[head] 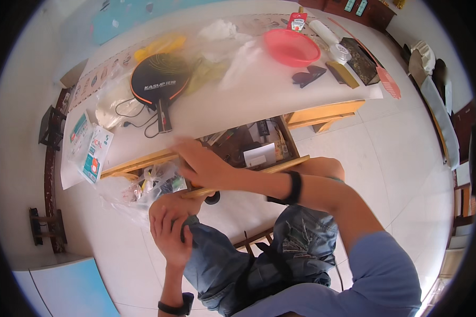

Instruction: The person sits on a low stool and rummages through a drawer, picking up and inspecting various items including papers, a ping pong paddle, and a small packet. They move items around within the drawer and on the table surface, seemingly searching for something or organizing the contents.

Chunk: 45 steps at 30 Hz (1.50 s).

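My left hand [169,233] rests on my left knee, its fingers slightly spread and holding nothing. Blurred, my right hand [202,163] reaches across over the left end of a pulled-out wooden drawer [291,136]; its fingertips are hard to make out, so I cannot tell whether they hold anything. Inside the drawer lie a white paper item [259,155] and several dark small things, partly hidden by my forearm. A black KASUP table-tennis bat [160,81] with an orange edge lies on the table just beyond my right hand, beside a thin black cable [127,115].
The table [261,97] carries a pink plastic basin [291,48], a red sauce pouch [297,21], folded sunglasses [309,76], a pink fly swatter [388,81] and white packets [96,152]. A clear plastic bag [154,182] hangs left of the drawer.
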Each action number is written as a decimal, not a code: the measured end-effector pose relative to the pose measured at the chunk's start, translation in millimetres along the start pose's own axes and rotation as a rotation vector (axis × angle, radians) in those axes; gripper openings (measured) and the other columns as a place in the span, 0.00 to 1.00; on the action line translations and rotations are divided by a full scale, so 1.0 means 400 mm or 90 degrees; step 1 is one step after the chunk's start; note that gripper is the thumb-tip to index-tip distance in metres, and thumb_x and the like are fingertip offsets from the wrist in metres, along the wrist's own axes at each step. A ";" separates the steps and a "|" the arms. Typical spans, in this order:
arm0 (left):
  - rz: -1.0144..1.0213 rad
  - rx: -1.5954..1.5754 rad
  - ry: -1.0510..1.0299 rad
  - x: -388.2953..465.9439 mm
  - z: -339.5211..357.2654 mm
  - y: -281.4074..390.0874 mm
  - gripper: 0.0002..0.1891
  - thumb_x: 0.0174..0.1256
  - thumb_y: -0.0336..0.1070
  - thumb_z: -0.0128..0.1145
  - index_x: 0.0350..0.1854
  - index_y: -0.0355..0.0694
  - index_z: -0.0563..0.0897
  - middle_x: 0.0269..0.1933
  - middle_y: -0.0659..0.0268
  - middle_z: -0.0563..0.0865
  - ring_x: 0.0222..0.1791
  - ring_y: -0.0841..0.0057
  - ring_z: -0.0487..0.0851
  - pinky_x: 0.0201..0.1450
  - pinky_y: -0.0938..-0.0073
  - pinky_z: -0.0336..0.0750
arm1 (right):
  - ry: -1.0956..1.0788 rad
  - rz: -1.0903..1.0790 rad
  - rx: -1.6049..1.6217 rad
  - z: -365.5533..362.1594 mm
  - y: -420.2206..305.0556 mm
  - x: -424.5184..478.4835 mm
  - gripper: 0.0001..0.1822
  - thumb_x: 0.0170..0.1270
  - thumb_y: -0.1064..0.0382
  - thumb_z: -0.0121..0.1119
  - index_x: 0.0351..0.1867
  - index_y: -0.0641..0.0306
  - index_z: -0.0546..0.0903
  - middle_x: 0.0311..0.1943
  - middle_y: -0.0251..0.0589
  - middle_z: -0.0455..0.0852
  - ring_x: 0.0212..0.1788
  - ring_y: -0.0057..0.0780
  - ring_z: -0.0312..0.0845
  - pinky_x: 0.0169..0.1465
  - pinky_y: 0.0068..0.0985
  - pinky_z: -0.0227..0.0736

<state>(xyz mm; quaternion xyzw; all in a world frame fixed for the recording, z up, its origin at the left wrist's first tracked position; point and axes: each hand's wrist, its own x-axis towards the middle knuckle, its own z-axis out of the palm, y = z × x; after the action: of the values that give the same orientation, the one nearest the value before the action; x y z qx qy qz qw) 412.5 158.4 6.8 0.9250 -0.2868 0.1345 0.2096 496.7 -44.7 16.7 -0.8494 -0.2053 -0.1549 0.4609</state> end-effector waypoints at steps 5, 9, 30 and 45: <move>-0.002 -0.027 0.001 0.020 0.004 -0.006 0.10 0.45 0.31 0.55 0.33 0.42 0.81 0.45 0.63 0.78 0.56 0.61 0.69 0.63 0.54 0.54 | -0.278 0.097 -0.328 -0.119 0.204 -0.136 0.18 0.49 0.67 0.57 0.45 0.60 0.75 0.44 0.42 0.76 0.52 0.39 0.68 0.52 0.31 0.68; -0.014 -0.019 0.006 0.016 0.007 -0.014 0.10 0.42 0.31 0.56 0.31 0.42 0.81 0.44 0.63 0.78 0.55 0.62 0.71 0.62 0.54 0.55 | -0.094 -0.007 -0.509 -0.123 0.447 -0.131 0.16 0.51 0.68 0.53 0.44 0.58 0.76 0.46 0.44 0.77 0.51 0.42 0.70 0.55 0.33 0.66; -0.015 -0.012 0.017 0.007 0.002 -0.018 0.11 0.42 0.32 0.58 0.33 0.45 0.82 0.43 0.66 0.78 0.54 0.65 0.72 0.61 0.57 0.57 | -0.362 0.235 -0.376 -0.169 0.506 -0.050 0.35 0.49 0.36 0.57 0.51 0.61 0.73 0.52 0.46 0.74 0.55 0.43 0.66 0.57 0.37 0.60; -0.007 -0.004 0.016 0.005 0.008 -0.010 0.10 0.44 0.32 0.56 0.32 0.44 0.81 0.44 0.65 0.78 0.55 0.63 0.71 0.63 0.55 0.55 | -0.363 0.148 -0.352 -0.194 0.442 -0.181 0.18 0.46 0.59 0.64 0.40 0.57 0.73 0.42 0.47 0.73 0.45 0.47 0.71 0.46 0.37 0.69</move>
<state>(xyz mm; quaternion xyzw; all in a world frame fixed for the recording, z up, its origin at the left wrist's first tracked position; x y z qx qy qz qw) 416.7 159.0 3.7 0.9242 -0.2793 0.1438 0.2171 514.9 -212.2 -102.4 -0.9675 -0.1782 0.0908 0.1547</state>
